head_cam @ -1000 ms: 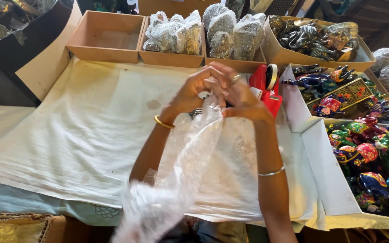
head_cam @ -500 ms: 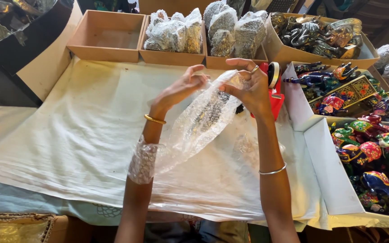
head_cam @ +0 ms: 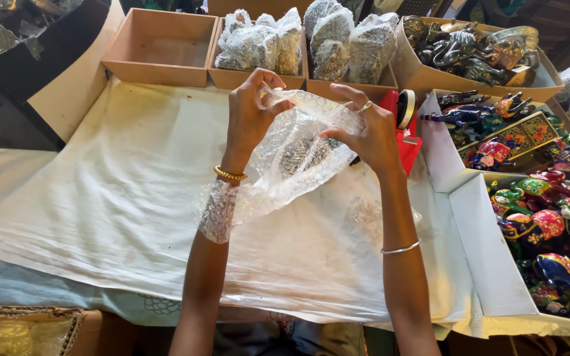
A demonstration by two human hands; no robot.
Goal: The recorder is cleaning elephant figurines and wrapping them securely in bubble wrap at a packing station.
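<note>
Bubble wrap [head_cam: 291, 161] is hanging above the worktop [head_cam: 100, 217], both hands gripping its far edge: left hand [head_cam: 249, 118] fingers pinching one corner, right hand [head_cam: 371, 132] fingers pinching the other, red tape dispenser [head_cam: 407, 132] just beside.

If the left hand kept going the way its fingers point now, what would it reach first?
The left hand points up and away, toward the table's far edge. Likely first: the open brown cardboard box holding grey bubble-wrapped bundles. Depth is unclear; the hand, raised, might pass above it.
</note>
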